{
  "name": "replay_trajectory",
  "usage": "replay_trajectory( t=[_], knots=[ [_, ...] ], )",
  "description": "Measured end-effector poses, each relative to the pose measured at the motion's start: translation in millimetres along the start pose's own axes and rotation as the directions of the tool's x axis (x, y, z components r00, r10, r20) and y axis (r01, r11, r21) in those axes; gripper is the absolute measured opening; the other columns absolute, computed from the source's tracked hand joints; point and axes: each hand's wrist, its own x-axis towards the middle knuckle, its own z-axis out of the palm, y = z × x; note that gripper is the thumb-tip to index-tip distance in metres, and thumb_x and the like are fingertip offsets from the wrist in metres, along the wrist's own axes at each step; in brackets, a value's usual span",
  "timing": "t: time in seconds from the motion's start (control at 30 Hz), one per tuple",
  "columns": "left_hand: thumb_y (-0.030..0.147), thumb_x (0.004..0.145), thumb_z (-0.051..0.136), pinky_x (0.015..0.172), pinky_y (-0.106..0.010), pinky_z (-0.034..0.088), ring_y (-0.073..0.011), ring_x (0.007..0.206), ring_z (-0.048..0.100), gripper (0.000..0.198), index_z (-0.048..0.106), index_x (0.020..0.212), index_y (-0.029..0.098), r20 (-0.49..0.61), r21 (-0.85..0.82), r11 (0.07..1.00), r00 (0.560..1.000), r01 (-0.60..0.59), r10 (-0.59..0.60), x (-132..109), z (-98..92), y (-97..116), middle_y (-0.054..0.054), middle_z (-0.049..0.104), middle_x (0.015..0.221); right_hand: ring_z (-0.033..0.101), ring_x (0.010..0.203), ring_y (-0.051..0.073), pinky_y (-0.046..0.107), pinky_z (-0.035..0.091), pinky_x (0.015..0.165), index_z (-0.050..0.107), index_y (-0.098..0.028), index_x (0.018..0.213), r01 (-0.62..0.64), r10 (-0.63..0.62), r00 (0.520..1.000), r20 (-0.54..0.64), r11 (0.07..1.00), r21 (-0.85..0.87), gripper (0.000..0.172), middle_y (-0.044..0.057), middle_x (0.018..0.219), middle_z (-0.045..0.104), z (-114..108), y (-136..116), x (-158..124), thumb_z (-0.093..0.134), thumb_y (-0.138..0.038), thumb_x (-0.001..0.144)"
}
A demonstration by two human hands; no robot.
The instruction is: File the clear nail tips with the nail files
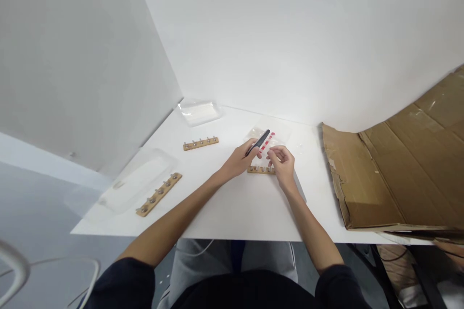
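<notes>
My left hand [243, 157] is closed on a slim black bar [258, 142]; its kind is not clear. Right beside the bar is a narrow pale strip with red patches [267, 142], which touches or lies very close to my left fingertips. My right hand [283, 160] is closed in a pinch just right of the strip, and anything between its fingertips is too small to make out. Under and between the hands lies a wooden hook rail [256, 170] with metal hooks, its right end hidden by my right hand. Behind them is a clear plastic bag [255, 132].
Two more wooden hook rails lie to the left, one farther back [200, 143] and one nearer [159, 195]. A clear package with a white block [200, 112] sits at the back. Clear plastic packaging [139, 178] is at the left edge. An open cardboard box [366, 178] stands at the right.
</notes>
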Motion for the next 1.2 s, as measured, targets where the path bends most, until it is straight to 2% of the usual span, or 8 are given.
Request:
replay_trajectory(
  t=[0.07, 0.13, 0.43, 0.67, 0.9, 1.2],
  knots=[
    [0.042, 0.105, 0.042, 0.053, -0.023, 0.043, -0.0101, 0.055, 0.048, 0.034, 0.067, 0.105, 0.019, 0.039, 0.095, 0.993, 0.997, -0.067, 0.063, -3, 2.8, 1, -0.002, 0.070, 0.088, 0.070, 0.073, 0.019, 0.027, 0.054, 0.054, 0.070, -0.022, 0.091, -0.007, 0.007, 1.000, 0.007, 1.000, -0.006, 0.028, 0.002, 0.080, 0.072, 1, -2, -2, 0.080, -0.047, 0.084],
    [0.038, 0.106, 0.036, 0.056, -0.024, 0.044, -0.0111, 0.056, 0.049, 0.038, 0.067, 0.096, 0.018, 0.060, 0.109, 0.990, 0.995, -0.085, 0.079, -5, 5.1, 1, -0.002, 0.067, 0.084, 0.070, 0.072, 0.019, 0.028, 0.054, 0.056, 0.071, -0.022, 0.090, -0.014, 0.014, 1.000, 0.016, 1.000, -0.012, 0.027, 0.002, 0.078, 0.073, 3, -4, -4, 0.081, -0.046, 0.084],
    [0.033, 0.105, 0.036, 0.057, -0.025, 0.040, -0.0124, 0.060, 0.046, 0.033, 0.065, 0.101, 0.017, 0.068, 0.129, 0.985, 0.992, -0.112, 0.104, -8, 14.1, -5, 0.000, 0.060, 0.078, 0.064, 0.062, 0.015, 0.029, 0.053, 0.059, 0.069, -0.022, 0.085, -0.020, 0.021, 0.999, 0.027, 1.000, -0.010, 0.022, 0.000, 0.069, 0.072, 8, -7, -11, 0.076, -0.042, 0.088],
    [0.035, 0.107, 0.035, 0.058, -0.026, 0.039, -0.0149, 0.061, 0.044, 0.038, 0.068, 0.115, 0.018, 0.084, 0.173, 0.971, 0.985, -0.164, 0.151, -10, 18.2, -10, 0.000, 0.055, 0.074, 0.062, 0.059, 0.015, 0.028, 0.051, 0.055, 0.070, -0.021, 0.080, -0.051, 0.051, 0.998, 0.038, 0.999, 0.008, 0.026, 0.001, 0.068, 0.071, 6, -8, -10, 0.079, -0.045, 0.085],
    [0.034, 0.106, 0.036, 0.066, -0.028, 0.042, -0.0181, 0.072, 0.051, 0.038, 0.070, 0.117, 0.020, 0.069, 0.233, 0.957, 0.985, -0.173, 0.161, -11, 16.0, -10, -0.004, 0.062, 0.087, 0.060, 0.055, 0.014, 0.027, 0.050, 0.051, 0.070, -0.021, 0.076, -0.145, 0.141, 0.988, 0.069, 0.988, 0.062, 0.027, 0.001, 0.067, 0.072, 6, -11, -8, 0.082, -0.045, 0.079],
    [0.035, 0.105, 0.040, 0.065, -0.028, 0.041, -0.0173, 0.067, 0.047, 0.035, 0.071, 0.108, 0.020, 0.090, 0.223, 0.961, 0.985, -0.163, 0.146, -11, 13.2, -8, -0.003, 0.059, 0.081, 0.059, 0.055, 0.012, 0.025, 0.049, 0.051, 0.072, -0.021, 0.075, -0.245, 0.230, 0.965, 0.129, 0.963, 0.113, 0.025, 0.001, 0.069, 0.074, 2, -13, -3, 0.085, -0.042, 0.074]
  ],
)
